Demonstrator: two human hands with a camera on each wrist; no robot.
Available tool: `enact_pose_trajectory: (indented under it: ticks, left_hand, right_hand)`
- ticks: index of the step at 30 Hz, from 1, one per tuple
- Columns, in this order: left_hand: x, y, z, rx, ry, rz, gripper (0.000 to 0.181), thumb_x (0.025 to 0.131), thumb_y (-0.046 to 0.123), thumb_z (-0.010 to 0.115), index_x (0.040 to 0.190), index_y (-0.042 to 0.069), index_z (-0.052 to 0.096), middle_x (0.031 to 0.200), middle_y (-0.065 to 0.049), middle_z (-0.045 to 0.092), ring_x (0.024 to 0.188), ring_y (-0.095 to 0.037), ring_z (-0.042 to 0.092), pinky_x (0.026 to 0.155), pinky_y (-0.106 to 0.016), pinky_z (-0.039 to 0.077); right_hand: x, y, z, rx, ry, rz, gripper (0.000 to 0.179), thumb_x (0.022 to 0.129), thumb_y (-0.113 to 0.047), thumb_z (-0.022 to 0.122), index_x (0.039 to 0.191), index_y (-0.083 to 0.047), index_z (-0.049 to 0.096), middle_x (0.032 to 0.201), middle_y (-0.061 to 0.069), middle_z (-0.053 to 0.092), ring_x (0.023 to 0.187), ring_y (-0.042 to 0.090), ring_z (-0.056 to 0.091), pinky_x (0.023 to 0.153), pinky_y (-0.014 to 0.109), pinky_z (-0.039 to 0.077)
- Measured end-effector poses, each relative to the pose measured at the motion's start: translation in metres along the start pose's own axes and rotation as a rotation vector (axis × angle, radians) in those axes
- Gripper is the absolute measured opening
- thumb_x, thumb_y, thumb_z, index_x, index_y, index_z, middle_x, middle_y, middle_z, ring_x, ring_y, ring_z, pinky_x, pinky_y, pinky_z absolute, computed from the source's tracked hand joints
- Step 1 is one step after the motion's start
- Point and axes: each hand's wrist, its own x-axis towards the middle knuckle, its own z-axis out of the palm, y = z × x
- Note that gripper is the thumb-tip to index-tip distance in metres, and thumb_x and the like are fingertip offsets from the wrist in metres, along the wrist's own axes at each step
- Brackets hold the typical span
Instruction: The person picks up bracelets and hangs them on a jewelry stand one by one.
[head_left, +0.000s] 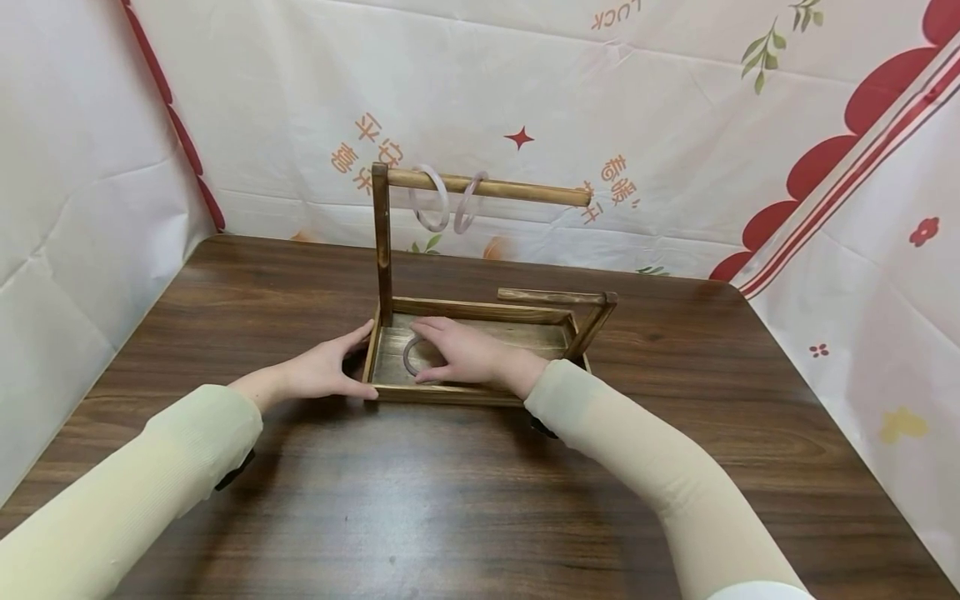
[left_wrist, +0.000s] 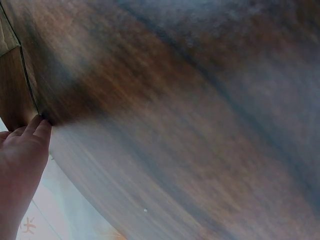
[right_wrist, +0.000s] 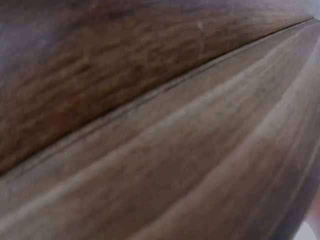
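In the head view, a wooden display stand has a shallow tray (head_left: 480, 396), a tall post with a long bar (head_left: 536, 191), and a lower arm (head_left: 551, 297) at the right. Two pale lilac bangles, a left one (head_left: 444, 200) and a right one (head_left: 463, 212), hang from the long bar. My left hand (head_left: 326, 367) grips the tray's left end, thumb at the front corner, fingers toward the back. Inside the tray my right hand (head_left: 468, 354) holds a darker bangle (head_left: 407, 357) between thumb and fingers, partly hiding it. The left wrist view shows left fingers (left_wrist: 42, 131) against the wood.
The stand rests on a dark wood-grain table (head_left: 420, 500). Behind it hangs a white printed cloth (head_left: 315, 75) with red scalloped trim, and it also closes off both sides. The right wrist view shows mostly the tray's wooden side (right_wrist: 165, 155) up close.
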Motion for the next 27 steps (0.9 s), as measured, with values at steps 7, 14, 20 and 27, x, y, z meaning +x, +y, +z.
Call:
enact_pose_trajectory:
  ticks: [7,14,20,27]
  left_hand:
    - [-0.001,0.0,0.0,-0.004,-0.003,0.002,0.11,0.077,0.038,0.075,0.151,0.003,0.002,0.151,-0.025,0.025,0.14,-0.038,0.024,0.11,-0.054,0.023]
    - [-0.001,0.002,-0.001,0.001,-0.005,0.006,0.109,0.078,0.04,0.074,0.151,0.002,0.002,0.15,-0.026,0.025,0.14,-0.039,0.024,0.11,-0.055,0.023]
    - [0.0,0.001,0.0,0.016,0.0,0.014,0.109,0.078,0.041,0.074,0.151,0.002,0.003,0.15,-0.026,0.025,0.139,-0.038,0.025,0.11,-0.054,0.023]
    - [0.0,0.0,0.0,0.013,0.002,0.017,0.108,0.078,0.039,0.074,0.151,0.002,0.003,0.15,-0.026,0.026,0.139,-0.038,0.025,0.111,-0.054,0.023]
  right_hand:
    - [0.005,-0.005,0.004,-0.085,-0.036,-0.009,0.078,0.088,-0.042,0.062,0.144,0.002,0.031,0.149,0.018,0.033,0.138,0.027,0.032,0.114,0.035,0.025]
    - [0.008,-0.006,0.003,-0.128,-0.081,0.021,0.08,0.088,-0.045,0.061,0.146,0.0,0.029,0.15,0.016,0.032,0.139,0.026,0.031,0.114,0.034,0.025]
    - [0.01,-0.005,0.002,-0.138,-0.085,0.015,0.078,0.088,-0.042,0.063,0.144,0.002,0.032,0.147,0.017,0.036,0.137,0.027,0.035,0.114,0.035,0.026]
    - [0.012,-0.005,0.001,-0.141,-0.106,0.024,0.078,0.087,-0.041,0.064,0.143,0.002,0.032,0.147,0.017,0.037,0.136,0.028,0.036,0.114,0.035,0.027]
